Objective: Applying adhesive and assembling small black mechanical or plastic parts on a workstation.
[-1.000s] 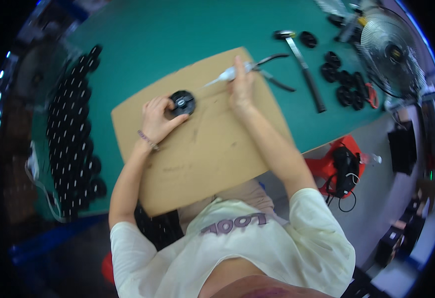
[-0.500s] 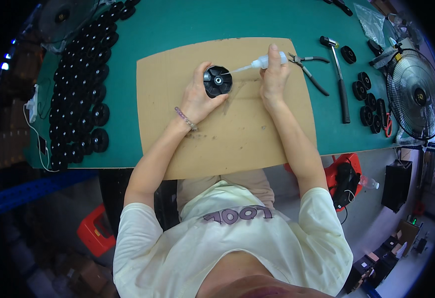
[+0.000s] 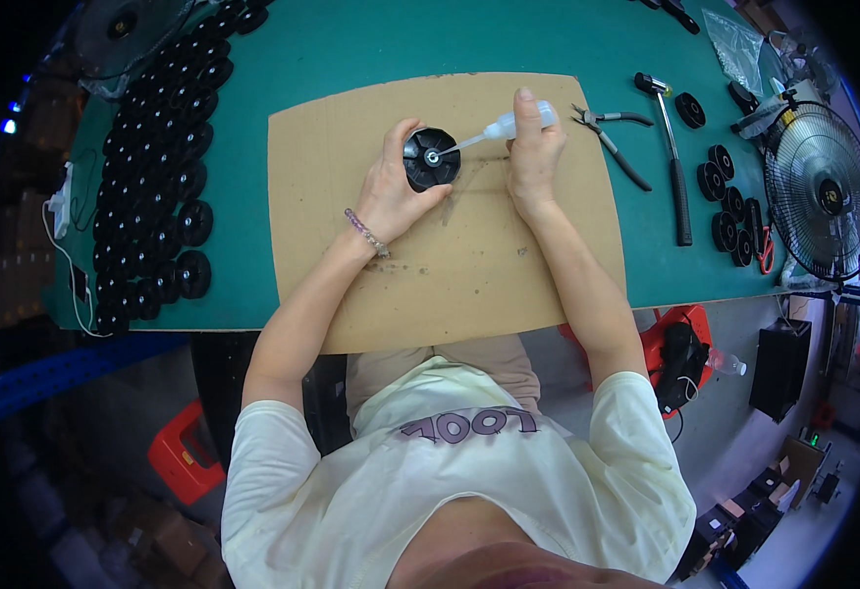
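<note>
Liquid dispensing at a hub, as viewed by a bystander. The left hand (image 3: 396,191), thumb and fingers curved to the rim's width, grips a black ribbed wheel (image 3: 435,174) over the far half of the cardboard sheet (image 3: 420,294). The right hand (image 3: 536,162), wrapped round a pale squeeze bottle (image 3: 502,128), holds its thin nozzle (image 3: 464,145) at the wheel's centre (whether they touch, I cannot tell). The step appears to be applying liquid; the next move likely calls for a steady wheel and light squeeze. At right, pliers (image 3: 592,119) at the sheet's edge limit withdrawal; at left, the massed wheels (image 3: 160,182) stand well apart.
</note>
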